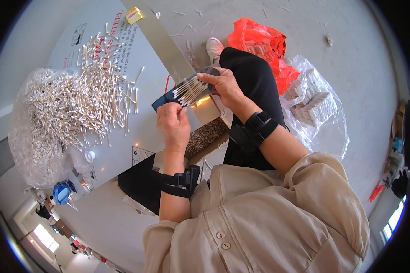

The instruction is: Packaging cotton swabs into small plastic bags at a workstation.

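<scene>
L hand [173, 126] is pinching the near edge of a clear packet [160, 101] w/ a dark blue end; R hand [226, 86] is gripping its other end, thumb on top. Cotton swabs [190, 92] are lying inside, btwn both. Packet's hovering nr an open cardboard box [207, 113]. Loose swab pile [73, 104] is covering part of the worktop [116, 159], L. Red bag [255, 34] is sitting on the flr [360, 68].

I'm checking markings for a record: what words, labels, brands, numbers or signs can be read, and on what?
I won't copy wording, only place it:
Table: large red lettering, partly under cotton swabs.
Beside it: smaller dark lines.
Also there: boxed dark symbols.
Red bag: black marks, too creased to read.
Yellow box: print, if any, too small.
Packet: nothing readable.
</scene>
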`<move>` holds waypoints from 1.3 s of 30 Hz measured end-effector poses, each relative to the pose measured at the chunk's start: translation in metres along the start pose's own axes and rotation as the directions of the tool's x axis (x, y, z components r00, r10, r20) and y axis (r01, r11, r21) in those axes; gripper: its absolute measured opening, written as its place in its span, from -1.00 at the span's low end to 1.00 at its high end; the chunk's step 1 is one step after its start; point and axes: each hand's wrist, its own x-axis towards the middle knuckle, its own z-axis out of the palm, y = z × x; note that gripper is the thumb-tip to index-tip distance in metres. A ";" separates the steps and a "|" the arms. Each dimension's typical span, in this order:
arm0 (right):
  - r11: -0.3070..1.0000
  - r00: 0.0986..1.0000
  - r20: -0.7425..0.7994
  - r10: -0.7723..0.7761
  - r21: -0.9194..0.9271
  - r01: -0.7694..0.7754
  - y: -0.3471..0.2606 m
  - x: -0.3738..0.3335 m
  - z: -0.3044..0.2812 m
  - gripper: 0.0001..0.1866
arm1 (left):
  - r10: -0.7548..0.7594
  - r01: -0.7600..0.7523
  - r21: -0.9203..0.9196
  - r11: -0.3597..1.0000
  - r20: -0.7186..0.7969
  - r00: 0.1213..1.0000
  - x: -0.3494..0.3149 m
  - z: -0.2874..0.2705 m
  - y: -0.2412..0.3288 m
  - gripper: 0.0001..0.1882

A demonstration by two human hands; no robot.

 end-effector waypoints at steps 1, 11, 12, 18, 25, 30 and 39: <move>1.000 1.000 0.001 0.002 0.003 -0.002 0.000 -0.001 0.001 -0.88 | -0.065 0.064 -0.027 0.998 -0.064 0.996 -0.003 0.000 -0.001 -0.87; 1.000 1.000 0.001 0.013 -0.022 -0.013 -0.001 -0.001 0.001 -0.88 | -0.154 0.154 -0.025 0.988 0.027 0.988 0.019 -0.004 -0.013 -0.83; 0.999 1.000 -0.001 0.014 -0.033 -0.014 -0.001 -0.001 0.001 -0.87 | -0.153 0.153 -0.017 0.988 0.022 0.988 0.021 -0.005 -0.014 -0.83; 0.996 1.000 0.023 0.015 -0.083 -0.014 0.001 0.001 -0.002 -0.85 | -0.232 0.232 -0.132 0.964 0.014 0.973 0.023 -0.003 -0.014 -0.84; 0.996 1.000 0.016 0.020 -0.089 -0.019 0.000 0.001 -0.003 -0.85 | -0.356 0.355 -0.079 0.931 0.009 0.935 0.031 0.001 -0.005 -0.83; 0.996 1.000 0.023 0.011 -0.094 -0.009 0.003 0.004 -0.004 -0.86 | -0.318 0.319 -0.068 0.945 0.021 0.948 0.029 0.001 -0.006 -0.81; 0.995 1.000 0.021 0.012 -0.103 -0.010 0.002 0.003 -0.006 -0.86 | -0.229 0.227 -0.033 0.973 -0.072 0.971 0.023 0.005 0.002 -0.78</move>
